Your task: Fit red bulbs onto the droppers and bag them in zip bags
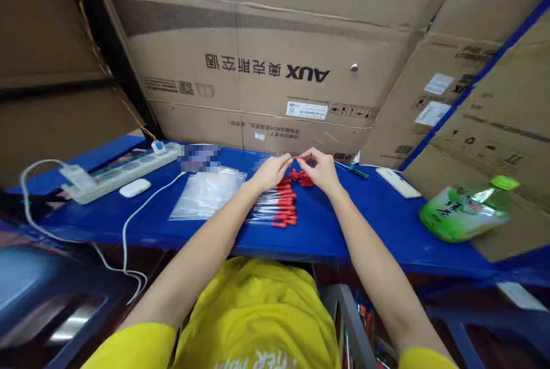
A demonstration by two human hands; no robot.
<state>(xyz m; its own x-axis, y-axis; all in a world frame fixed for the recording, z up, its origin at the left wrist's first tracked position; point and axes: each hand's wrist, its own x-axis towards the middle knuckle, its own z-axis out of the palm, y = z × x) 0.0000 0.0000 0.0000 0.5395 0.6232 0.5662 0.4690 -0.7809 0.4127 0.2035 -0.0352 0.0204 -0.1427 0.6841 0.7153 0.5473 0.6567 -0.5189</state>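
Pinching together over the blue counter (369,214), the left hand (270,172) and right hand (321,171) grip a red-capped tube (297,159) above a row of tubes (277,204).

We sit at a blue tabletop (378,226), hemmed in by stacked cardboard boxes (266,65) that stand along its far edge and fill the right side. A blue shelf rail (468,85) slants up past those on the right. A dark post (107,54) with coloured wires rises behind the far-left corner. Under the near edge it is dim, with a grey frame (348,317).
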